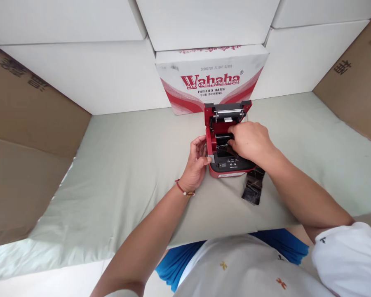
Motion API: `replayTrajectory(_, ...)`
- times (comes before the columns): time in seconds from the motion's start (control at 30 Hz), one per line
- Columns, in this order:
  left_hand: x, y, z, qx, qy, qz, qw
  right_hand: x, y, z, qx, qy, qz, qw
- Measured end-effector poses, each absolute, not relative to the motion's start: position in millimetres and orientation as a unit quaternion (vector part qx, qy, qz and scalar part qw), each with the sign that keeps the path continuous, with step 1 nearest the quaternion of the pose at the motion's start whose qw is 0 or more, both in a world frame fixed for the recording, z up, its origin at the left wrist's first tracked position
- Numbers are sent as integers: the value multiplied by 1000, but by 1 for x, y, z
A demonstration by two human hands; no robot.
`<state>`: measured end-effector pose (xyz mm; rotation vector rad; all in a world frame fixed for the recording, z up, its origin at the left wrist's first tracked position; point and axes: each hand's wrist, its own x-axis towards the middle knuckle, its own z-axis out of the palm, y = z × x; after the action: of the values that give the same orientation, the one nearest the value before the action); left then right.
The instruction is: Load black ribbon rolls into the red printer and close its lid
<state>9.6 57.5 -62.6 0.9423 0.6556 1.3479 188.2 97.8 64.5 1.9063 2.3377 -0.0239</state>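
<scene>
A small red and black label printer [231, 165] sits on the cloth with its lid [228, 114] raised. Inside its bay lies a glossy black ribbon roll [223, 139]. My left hand [198, 163] grips the printer's left side, thumb on the front corner and fingers along the side wall. From the right, my right hand [252, 140] reaches into the bay, its thumb and fingers closed at the roll's right end. Part of that end is hidden behind the fingers. A crinkled black ribbon strip [253, 185] lies beside the printer's front right, below my right wrist.
Behind the printer stands a white and red Wahaha water carton [212, 82]. White boxes [71, 78] are stacked along the back. Brown cardboard boxes flank the left [27, 156] and right [352, 78]. A pale green cloth [126, 173] covers the table, whose front edge is near my body.
</scene>
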Motion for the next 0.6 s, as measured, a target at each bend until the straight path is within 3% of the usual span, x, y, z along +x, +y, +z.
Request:
replayTrajectory(0.37,9,57,-62,414,292,587,632,198,107,59,654,755,-39,-3)
replayTrajectory(0.6,9,57,-63,411,288,585,637,227,104,57,606,731,-278,-147)
